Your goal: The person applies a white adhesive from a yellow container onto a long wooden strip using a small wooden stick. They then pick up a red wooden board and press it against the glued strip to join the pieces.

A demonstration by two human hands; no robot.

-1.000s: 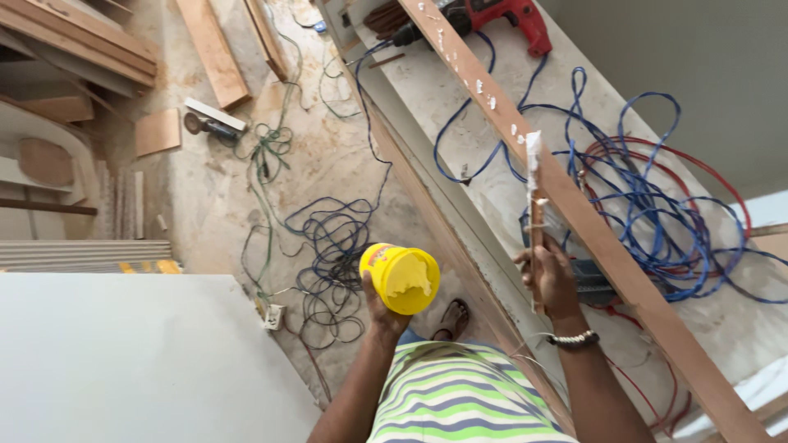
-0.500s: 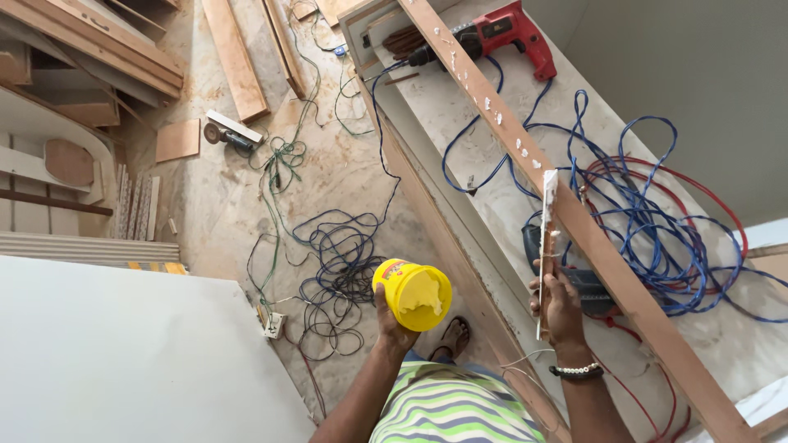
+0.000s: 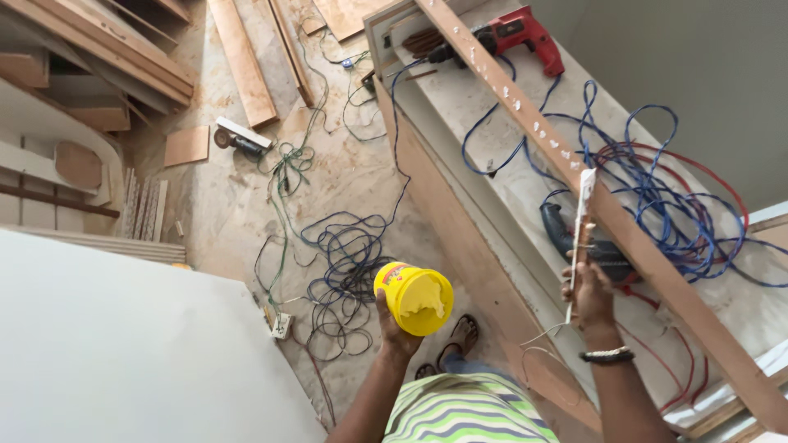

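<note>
The left hand (image 3: 397,321) is closed around the lower wall of a round yellow plastic tub (image 3: 414,298), fingers wrapped from below, with the open mouth tilted toward the camera. Pale yellow paste fills the tub, its surface uneven and scooped. The tub is held in the air above the dusty floor, just right of a tangle of dark cable (image 3: 349,262), and well apart from the wooden work.

To the right, the right hand (image 3: 588,293) is shut on a narrow flat wooden stick (image 3: 579,238), gripping its lower part. The stick's long axis runs nearly upright in the head view. Its upper tip, smeared white, touches or overlaps the edge of a long reddish-brown timber strip (image 3: 607,213); contact cannot be confirmed. White dabs sit in a row along the strip's upper face.

The strip lies diagonally, upper left to lower right, over a pale stone slab (image 3: 484,107) bearing blue and red wires (image 3: 657,189) and a red power drill (image 3: 521,33). The right hand is nearer the strip; the tub lies to its left.
</note>
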